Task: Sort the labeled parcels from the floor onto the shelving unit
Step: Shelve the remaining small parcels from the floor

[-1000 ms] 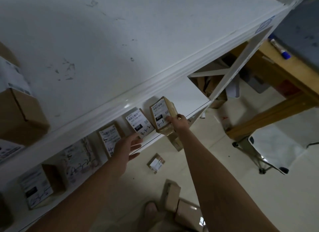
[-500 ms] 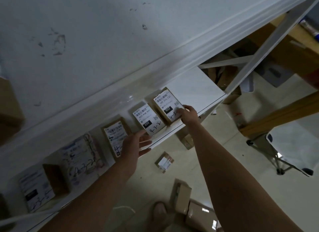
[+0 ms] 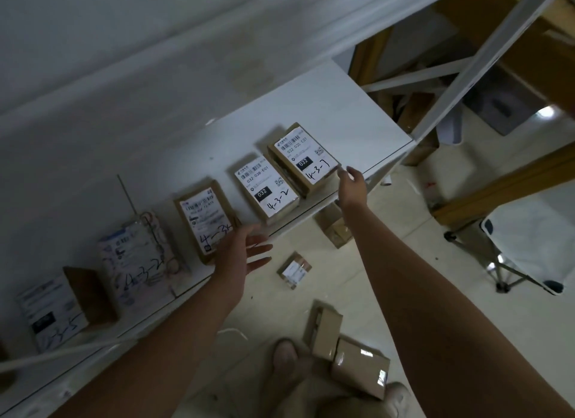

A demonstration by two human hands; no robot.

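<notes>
Several labeled cardboard parcels lie in a row on the white shelf [image 3: 357, 118]. The rightmost parcel [image 3: 303, 157], marked 4-3-7, lies flat beside the parcel marked 4-3-2 [image 3: 266, 188]. My right hand [image 3: 351, 185] hovers just right of the 4-3-7 parcel, fingers loose, holding nothing. Empty and with its fingers spread, my left hand [image 3: 241, 255] is at the shelf's front edge below the third parcel [image 3: 203, 213]. Further left sit a white patterned parcel [image 3: 137, 262] and a parcel marked 4-3-5 [image 3: 53, 311].
On the tiled floor lie a small labeled parcel [image 3: 294, 269], a box under the shelf [image 3: 334, 227] and two taped boxes [image 3: 348, 349] by my feet. A white shelf upright [image 3: 485, 59], a wooden table leg [image 3: 497, 181] and a folding chair [image 3: 529, 249] stand to the right.
My right hand has let go of the 4-3-7 parcel, which now lies flat on the shelf, and has drawn back slightly. The camera has tilted down toward the lower shelf.
</notes>
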